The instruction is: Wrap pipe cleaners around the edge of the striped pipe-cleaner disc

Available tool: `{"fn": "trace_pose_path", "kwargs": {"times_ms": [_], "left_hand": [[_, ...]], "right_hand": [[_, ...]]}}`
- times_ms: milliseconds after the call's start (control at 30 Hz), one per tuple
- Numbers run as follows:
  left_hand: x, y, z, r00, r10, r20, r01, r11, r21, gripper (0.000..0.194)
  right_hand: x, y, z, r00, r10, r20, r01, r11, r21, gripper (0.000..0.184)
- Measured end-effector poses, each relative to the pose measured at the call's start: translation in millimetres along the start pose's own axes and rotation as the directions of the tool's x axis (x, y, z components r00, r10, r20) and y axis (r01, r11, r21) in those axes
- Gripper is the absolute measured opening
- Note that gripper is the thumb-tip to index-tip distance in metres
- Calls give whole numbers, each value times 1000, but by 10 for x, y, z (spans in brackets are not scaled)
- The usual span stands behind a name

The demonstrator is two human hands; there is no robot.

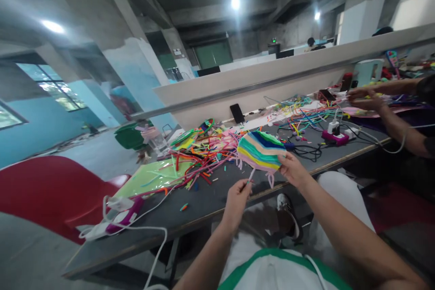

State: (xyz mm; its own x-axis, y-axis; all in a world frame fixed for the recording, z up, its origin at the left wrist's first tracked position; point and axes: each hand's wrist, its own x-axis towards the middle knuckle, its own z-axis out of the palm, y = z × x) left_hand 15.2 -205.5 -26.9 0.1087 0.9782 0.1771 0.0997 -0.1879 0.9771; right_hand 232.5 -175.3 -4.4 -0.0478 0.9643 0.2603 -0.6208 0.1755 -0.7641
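fingers (286,161) closed, left hand (238,195) on probably 1 stick (251,174), right hand (295,171) on striped panel (260,150)

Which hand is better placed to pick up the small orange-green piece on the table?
Probably left: the left hand is nearer to the orange-green piece, though it holds a pale stick. The right hand is farther, holding the striped piece by its edge.

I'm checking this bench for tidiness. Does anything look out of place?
Yes. Coloured strips lie in a tangled heap on the table, some across the green sheet. The near-left power strip sits by the edge, and a white cable dangles there, easy to snag.
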Motion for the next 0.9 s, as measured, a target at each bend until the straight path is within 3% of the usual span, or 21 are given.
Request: {"fn": "trace_pose_path", "kwargs": {"times_ms": [100,200,300,367,467,567,700,900], "left_hand": [[33,-23,-28,986,-104,132,118,988,-104,36],[140,95,-281,960,-201,197,231,962,-143,44],[291,332,-526,982,-184,31,185,940,-286,45],[380,484,-567,986,-151,70,166,922,-350,47],[472,582,-433,940,-117,320,239,897,-372,47],[514,510,-221,898,-110,426,298,864,-405,46],[519,342,-82,893,-125,433,322,849,-419,46],[496,231,-70,926,-104,362,250,889,-383,46]], "right_hand": [[7,-24,-62,998,9,-63,-11,1000,-27,36],[4,-109,-130,997,47,-63,-50,998,-46,34],[-6,-160,-139,997,63,-48,-66,996,-65,33],[-8,-148,-112,996,77,-33,-79,993,-83,32],[-8,-91,-67,995,102,2,-102,991,-90,32],[-15,-46,-62,992,128,21,-125,988,-90,32],[-31,-36,-96,987,157,17,-155,982,-104,32],[-8,6,-88,983,180,-41,-183,976,-117,33]]}}
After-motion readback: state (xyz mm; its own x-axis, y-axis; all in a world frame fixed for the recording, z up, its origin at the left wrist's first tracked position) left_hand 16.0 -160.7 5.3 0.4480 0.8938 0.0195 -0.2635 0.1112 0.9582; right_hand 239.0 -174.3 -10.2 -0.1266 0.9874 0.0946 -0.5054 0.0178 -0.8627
